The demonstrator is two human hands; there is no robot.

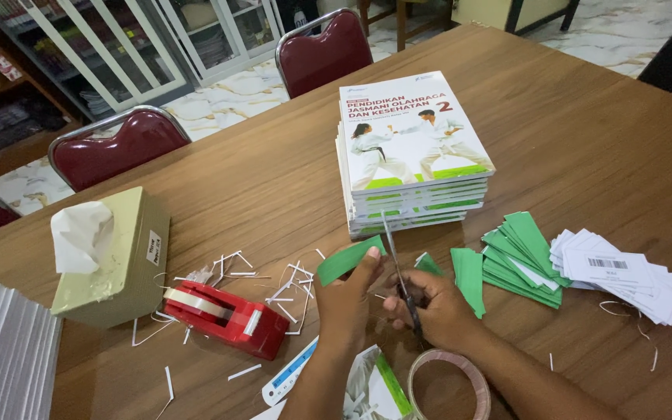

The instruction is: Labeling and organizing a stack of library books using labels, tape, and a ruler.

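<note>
On the wooden worktop (585, 117), past the tissue box (114, 257) and red tape dispenser (227, 315) at left, the left hand (348, 299) has its grip clamped on a green paper strip (348, 259), while just right the right hand (437, 307) has its grip closed on scissors (400, 268), near the book stack (410, 155).

Green paper strip (349, 259), green paper pile (521, 257), white slips (624, 274), red tape dispenser (227, 316), olive tissue box (114, 257), maroon chairs (118, 146), brown wooden table (585, 140), white-and-green book covers (414, 152).
</note>
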